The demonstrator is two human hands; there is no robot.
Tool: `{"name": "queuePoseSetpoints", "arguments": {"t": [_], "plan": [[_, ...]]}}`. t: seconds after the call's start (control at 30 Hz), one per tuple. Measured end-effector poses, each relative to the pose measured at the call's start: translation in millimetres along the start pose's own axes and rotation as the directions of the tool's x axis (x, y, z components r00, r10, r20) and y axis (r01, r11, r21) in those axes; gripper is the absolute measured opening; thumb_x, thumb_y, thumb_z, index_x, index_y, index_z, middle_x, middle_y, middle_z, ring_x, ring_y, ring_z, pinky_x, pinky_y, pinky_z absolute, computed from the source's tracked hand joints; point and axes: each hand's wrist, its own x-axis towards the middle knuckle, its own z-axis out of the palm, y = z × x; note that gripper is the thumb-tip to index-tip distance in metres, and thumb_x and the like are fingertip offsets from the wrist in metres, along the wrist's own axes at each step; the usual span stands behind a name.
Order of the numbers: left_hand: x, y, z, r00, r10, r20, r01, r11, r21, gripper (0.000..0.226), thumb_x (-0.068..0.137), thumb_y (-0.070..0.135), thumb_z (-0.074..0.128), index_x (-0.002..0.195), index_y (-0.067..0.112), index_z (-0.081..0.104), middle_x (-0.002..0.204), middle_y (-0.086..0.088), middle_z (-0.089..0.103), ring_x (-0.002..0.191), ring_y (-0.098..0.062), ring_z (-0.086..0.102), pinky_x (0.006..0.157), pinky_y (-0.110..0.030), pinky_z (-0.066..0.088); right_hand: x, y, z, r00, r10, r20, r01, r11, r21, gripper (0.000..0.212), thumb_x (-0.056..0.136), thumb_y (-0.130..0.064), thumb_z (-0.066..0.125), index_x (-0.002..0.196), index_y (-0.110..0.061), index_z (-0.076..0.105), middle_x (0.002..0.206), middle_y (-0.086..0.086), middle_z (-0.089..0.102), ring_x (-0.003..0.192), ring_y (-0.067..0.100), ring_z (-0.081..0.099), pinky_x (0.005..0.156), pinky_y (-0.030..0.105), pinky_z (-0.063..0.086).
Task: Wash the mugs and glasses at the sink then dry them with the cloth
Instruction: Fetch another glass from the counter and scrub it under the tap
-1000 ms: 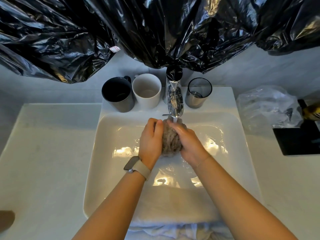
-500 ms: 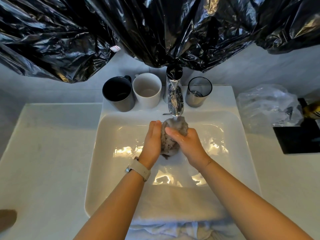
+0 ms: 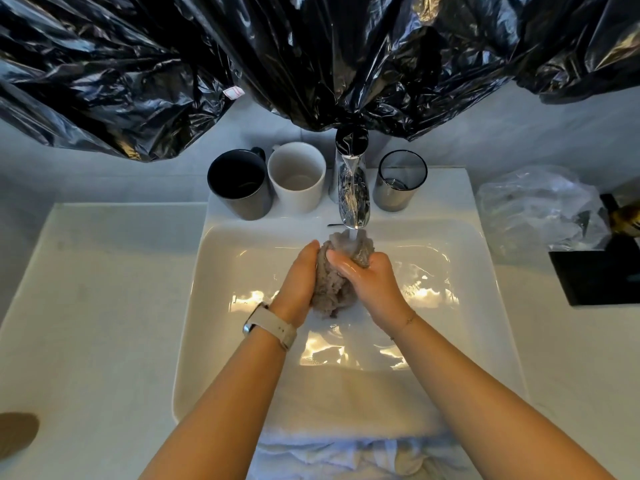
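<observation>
While water runs from the faucet, the left hand and right hand squeeze a grey scrubber beneath it, presumably to soak it; mugs and glass wait at twelve o'clock on the sink ledge.

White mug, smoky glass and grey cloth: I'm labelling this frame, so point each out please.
White mug (image 3: 297,188): head view, front of its outer wall.
Smoky glass (image 3: 398,195): head view, lower side wall.
Grey cloth (image 3: 330,287): head view, bunched middle between the hands.
</observation>
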Motion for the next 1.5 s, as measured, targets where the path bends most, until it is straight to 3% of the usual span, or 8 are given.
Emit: {"name": "queuePoseSetpoints", "arguments": {"t": [0.17, 0.33, 0.6, 0.87, 1.0, 1.07, 1.2, 1.5], "plan": [[-11.8, -17.8, -2.8, 0.821, 0.569, -0.039, -0.445, 0.682, 0.580, 0.034, 0.100, 0.044, 0.032, 0.109, 0.017, 0.051, 0.098, -0.003, 0.060, 0.091, -0.018, 0.059, 0.075, -0.032, 0.048, 19.8, -19.3, -5.6, 0.849, 0.503, 0.162, -0.528, 0.818, 0.228, 0.032, 0.090, -0.037, 0.066, 0.107, -0.011, 0.067, 0.099, 0.012, 0.074, 0.092, 0.026, 0.070, 0.083, 0.038, 0.056], [-8.0, -12.0, -2.5, 0.861, 0.493, -0.125, -0.406, 0.814, 0.415, 0.034, 0.100, 0.042, 0.032, 0.099, 0.013, 0.051, 0.087, -0.002, 0.059, 0.084, -0.021, 0.059, 0.076, -0.038, 0.049, 5.6, -5.9, 0.2, 0.965, 0.258, 0.051, -0.263, 0.952, 0.159, 0.020, 0.090, -0.043, 0.064, 0.097, -0.026, 0.071, 0.095, 0.001, 0.077, 0.095, 0.018, 0.072, 0.082, 0.031, 0.058], [6.0, -1.1, 6.8, 0.976, -0.092, -0.197, 0.089, 0.996, -0.026, 0.041, 0.104, 0.045, 0.030, 0.108, 0.012, 0.055, 0.084, -0.006, 0.062, 0.068, -0.015, 0.064, 0.053, -0.024, 0.047, -23.3, 10.7, -27.0, 0.996, -0.073, 0.045, 0.079, 0.989, -0.129, 0.016, 0.100, -0.021, 0.051, 0.107, -0.020, 0.066, 0.107, 0.002, 0.071, 0.101, 0.006, 0.066, 0.084, 0.014, 0.051], [-17.7, -18.8, 34.9, 0.826, 0.524, -0.206, -0.312, 0.730, 0.608, 0.021, 0.103, 0.037, 0.038, 0.109, 0.019, 0.047, 0.107, -0.002, 0.055, 0.086, -0.021, 0.056, 0.072, -0.033, 0.040, 4.1, -9.3, -13.5, 0.920, 0.279, -0.275, -0.252, 0.959, 0.130, 0.036, 0.097, -0.045, 0.052, 0.082, -0.017, 0.067, 0.072, -0.001, 0.073, 0.067, 0.009, 0.070, 0.053, 0.017, 0.050], [-9.3, -13.4, 33.0, 0.871, 0.386, -0.304, -0.234, 0.869, 0.436, 0.026, 0.105, 0.034, 0.034, 0.104, 0.013, 0.048, 0.096, -0.006, 0.060, 0.089, -0.023, 0.059, 0.075, -0.037, 0.047, 6.0, 3.7, 2.5, 0.876, -0.080, -0.476, -0.011, 0.983, -0.185, 0.042, 0.100, -0.038, 0.049, 0.062, -0.021, 0.056, 0.059, -0.005, 0.059, 0.056, -0.002, 0.056, 0.058, 0.018, 0.038], [-1.5, -3.6, 29.0, 0.957, 0.072, -0.282, -0.058, 0.997, 0.058, 0.035, 0.104, 0.033, 0.031, 0.104, 0.007, 0.055, 0.097, -0.011, 0.066, 0.093, -0.026, 0.063, 0.083, -0.041, 0.053, 0.4, 11.9, 5.1, 0.875, -0.254, -0.413, 0.171, 0.958, -0.229, 0.042, 0.099, -0.032, 0.054, 0.058, -0.027, 0.051, 0.054, -0.011, 0.053, 0.052, -0.005, 0.054, 0.052, 0.009, 0.037], [0.6, 3.6, 12.7, 0.969, -0.247, -0.022, 0.214, 0.878, -0.428, 0.042, 0.099, 0.030, 0.029, 0.097, 0.006, 0.064, 0.102, -0.022, 0.065, 0.099, -0.034, 0.065, 0.099, -0.054, 0.049, -2.6, 24.8, -0.6, 0.875, -0.463, -0.142, 0.382, 0.840, -0.385, 0.031, 0.097, -0.032, 0.052, 0.067, -0.026, 0.055, 0.060, -0.019, 0.053, 0.056, -0.004, 0.056, 0.054, 0.012, 0.043], [-10.4, -15.9, 18.7, 0.892, 0.247, -0.378, -0.245, 0.968, 0.052, 0.018, 0.105, 0.038, 0.037, 0.104, 0.022, 0.046, 0.105, -0.006, 0.059, 0.088, -0.019, 0.060, 0.084, -0.041, 0.054, 27.0, -3.7, 16.1, 0.779, 0.263, -0.570, -0.016, 0.916, 0.402, 0.028, 0.099, -0.037, 0.054, 0.078, -0.019, 0.062, 0.082, -0.002, 0.069, 0.080, 0.015, 0.065, 0.065, 0.018, 0.049]]}}
